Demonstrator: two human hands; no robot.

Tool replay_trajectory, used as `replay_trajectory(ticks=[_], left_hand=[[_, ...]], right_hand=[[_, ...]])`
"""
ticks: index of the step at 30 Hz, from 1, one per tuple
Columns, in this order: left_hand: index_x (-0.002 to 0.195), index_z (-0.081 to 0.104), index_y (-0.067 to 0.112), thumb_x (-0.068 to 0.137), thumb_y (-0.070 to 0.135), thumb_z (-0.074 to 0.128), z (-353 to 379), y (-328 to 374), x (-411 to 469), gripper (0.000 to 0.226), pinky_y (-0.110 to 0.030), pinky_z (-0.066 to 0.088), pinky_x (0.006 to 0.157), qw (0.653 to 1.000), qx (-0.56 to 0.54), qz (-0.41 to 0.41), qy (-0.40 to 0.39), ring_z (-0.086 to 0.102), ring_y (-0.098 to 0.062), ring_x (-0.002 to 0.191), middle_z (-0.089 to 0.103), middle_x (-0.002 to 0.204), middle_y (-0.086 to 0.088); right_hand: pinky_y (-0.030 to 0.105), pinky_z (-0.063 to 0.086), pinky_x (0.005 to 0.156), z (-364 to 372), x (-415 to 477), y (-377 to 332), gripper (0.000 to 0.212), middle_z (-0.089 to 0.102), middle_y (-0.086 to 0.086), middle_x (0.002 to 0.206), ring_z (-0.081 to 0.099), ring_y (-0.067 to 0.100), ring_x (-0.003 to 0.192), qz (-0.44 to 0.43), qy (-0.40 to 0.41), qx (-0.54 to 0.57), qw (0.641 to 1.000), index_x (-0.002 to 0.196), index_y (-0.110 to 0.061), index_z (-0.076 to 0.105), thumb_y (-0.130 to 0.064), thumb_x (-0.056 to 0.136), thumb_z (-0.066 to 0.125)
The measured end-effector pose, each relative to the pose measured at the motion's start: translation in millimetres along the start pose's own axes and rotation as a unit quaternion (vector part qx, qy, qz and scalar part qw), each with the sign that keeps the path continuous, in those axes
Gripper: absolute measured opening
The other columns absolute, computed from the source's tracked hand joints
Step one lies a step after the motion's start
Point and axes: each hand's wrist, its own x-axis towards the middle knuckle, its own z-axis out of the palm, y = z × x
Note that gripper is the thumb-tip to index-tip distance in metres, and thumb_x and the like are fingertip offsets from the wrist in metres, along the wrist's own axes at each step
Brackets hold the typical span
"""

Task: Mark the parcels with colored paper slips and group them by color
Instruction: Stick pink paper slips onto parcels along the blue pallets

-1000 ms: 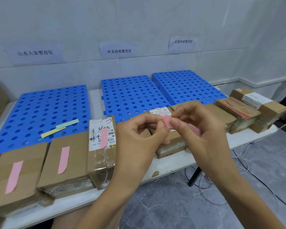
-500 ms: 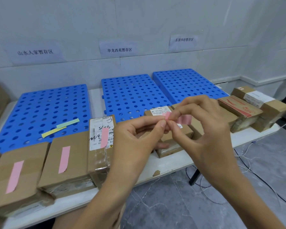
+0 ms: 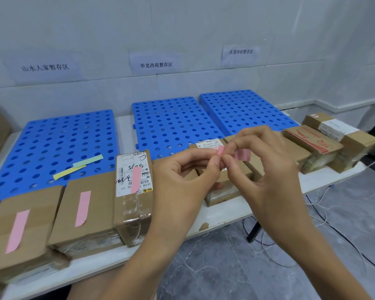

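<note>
Pink slip [image 3: 243, 155] was held in the air above the front of the bench [image 3: 316, 182], over a partly hidden parcel [image 3: 225, 188]. Left hand [image 3: 182, 176]: grip pinched shut on the slip's near end. Right hand [image 3: 266, 167]: grip also pinched on it, with a finger across the middle, so the slip showed as two pink patches and its full length could not be read.

Marked parcels, counted: 3, side by side at front left, each with one pink strip on top: left box [image 3: 37, 215], middle box [image 3: 95, 191], labelled box [image 3: 128, 217]. A further sliver of cardboard at the far left edge was cut off.

Right of the hands: red-printed box [image 3: 312, 144] and white-labelled box [image 3: 355, 144] were clear. A tan box [image 3: 299, 152] behind the right hand was mostly covered, so the total parcel count stayed uncertain.

Loose slips: 2, a yellow slip [image 3: 67, 172] and a green slip [image 3: 88, 160], overlapping on the left blue panel [image 3: 52, 137]. Blue perforated panels: 3. Wall signs: 3.
</note>
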Motion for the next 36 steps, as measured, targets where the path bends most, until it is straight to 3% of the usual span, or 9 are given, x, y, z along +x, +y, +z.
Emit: replay_trajectory(ticks=[6,11,15,19,25,30,32,34,36], left_hand=[[0.072,0.076,0.021,0.076,0.018,0.072,3,0,-1,0.007,-0.028,0.057,0.058,1.0,0.0,0.001,-0.009,0.069,-0.022,0.076,0.072,0.075,-0.005],[0.074,0.076,0.015,0.065,0.029,0.073,4,0,-3,0.018,-0.03,0.058,0.059,1.0,-0.009,0.002,-0.01,0.068,-0.022,0.076,0.071,0.077,-0.011],[0.076,0.075,0.013,0.076,0.014,0.072,6,-1,-4,0.004,-0.029,0.058,0.059,1.0,-0.005,0.007,-0.008,0.068,-0.02,0.074,0.072,0.077,-0.01],[0.079,0.074,0.011,0.081,0.005,0.068,7,-3,-3,0.009,-0.03,0.058,0.059,1.0,-0.001,0.007,-0.007,0.069,-0.02,0.074,0.072,0.075,-0.007],[0.078,0.075,0.013,0.07,0.028,0.073,9,-3,-5,0.017,-0.034,0.059,0.061,1.0,0.0,-0.005,-0.02,0.07,-0.02,0.077,0.073,0.077,-0.007],[0.077,0.075,0.012,0.069,0.028,0.071,10,-2,-9,0.019,-0.03,0.058,0.06,1.0,-0.003,-0.005,-0.021,0.07,-0.016,0.075,0.072,0.074,-0.006],[0.08,0.074,0.01,0.071,0.027,0.07,11,-1,-12,0.019,-0.028,0.058,0.059,1.0,-0.009,-0.014,-0.026,0.071,-0.014,0.076,0.072,0.075,-0.006],[0.081,0.073,0.008,0.077,0.02,0.07,10,1,-16,0.013,-0.027,0.058,0.058,0.999,-0.015,-0.02,-0.033,0.07,-0.012,0.075,0.072,0.074,-0.005],[0.081,0.073,0.007,0.082,0.012,0.069,10,2,-20,0.006,-0.026,0.057,0.057,0.999,-0.015,-0.02,-0.035,0.069,-0.01,0.072,0.071,0.071,-0.003]], right_hand=[[0.015,0.042,0.078,-3,-3,-1,0.01,0.053,-0.01,0.092,0.048,0.005,0.091,0.039,-0.016,0.078,0.996,0.084,-0.023,0.06,-0.032,0.086,0.057],[0.036,0.05,0.074,-6,-5,0,0.012,0.053,-0.012,0.093,0.05,0.013,0.091,0.045,-0.029,0.095,0.994,0.084,-0.024,0.06,-0.036,0.086,0.057],[0.03,0.048,0.074,-8,-6,0,0.011,0.053,-0.011,0.094,0.049,0.011,0.092,0.043,-0.026,0.088,0.995,0.084,-0.023,0.06,-0.034,0.086,0.058],[0.025,0.048,0.078,-9,-7,0,0.009,0.055,-0.01,0.093,0.052,0.005,0.095,0.071,-0.039,0.117,0.99,0.083,-0.023,0.06,-0.031,0.086,0.06],[0.02,0.046,0.081,-11,-7,0,0.01,0.059,-0.005,0.094,0.058,0.008,0.096,0.117,-0.058,0.168,0.977,0.079,-0.021,0.06,-0.022,0.088,0.064],[0.043,0.049,0.086,-14,-11,1,0.014,0.061,-0.003,0.089,0.058,0.021,0.093,0.135,-0.079,0.18,0.971,0.078,-0.022,0.06,-0.034,0.085,0.059],[0.033,0.049,0.077,-17,-11,0,0.014,0.063,-0.003,0.082,0.06,0.023,0.087,0.155,-0.09,0.21,0.961,0.077,-0.02,0.06,-0.03,0.087,0.06],[0.013,0.039,0.064,-22,-12,-5,0.015,0.061,-0.009,0.07,0.054,0.005,0.066,0.166,-0.091,0.23,0.955,0.078,-0.015,0.06,-0.019,0.092,0.06],[0.009,0.038,0.058,-24,-17,-12,0.014,0.059,-0.012,0.064,0.052,-0.001,0.058,0.174,-0.08,0.234,0.953,0.079,-0.011,0.06,-0.012,0.093,0.058]])
